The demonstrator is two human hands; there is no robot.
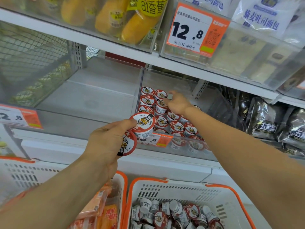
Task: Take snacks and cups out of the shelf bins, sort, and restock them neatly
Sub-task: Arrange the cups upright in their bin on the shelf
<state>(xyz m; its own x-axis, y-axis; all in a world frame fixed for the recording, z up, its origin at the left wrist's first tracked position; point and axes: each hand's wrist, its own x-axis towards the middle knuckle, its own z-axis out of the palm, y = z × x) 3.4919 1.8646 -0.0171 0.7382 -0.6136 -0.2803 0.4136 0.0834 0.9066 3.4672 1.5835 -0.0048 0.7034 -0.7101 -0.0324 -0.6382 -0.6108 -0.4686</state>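
The left hand (105, 139) is gripping two tiger cups (142, 123) at frame center. The right hand (177, 103) is reaching, fingers spread, over the cups in the bin (175, 119).

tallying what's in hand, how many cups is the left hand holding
2. The left hand grips both: one cup upright at the fingertips with its tiger lid facing up, and a second cup just below it, tilted, against the palm. The hand may hide another.

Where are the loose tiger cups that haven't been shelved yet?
In the head view, they lie heaped in the orange-rimmed basket at bottom right, loose tiger cups below the shelf bin.
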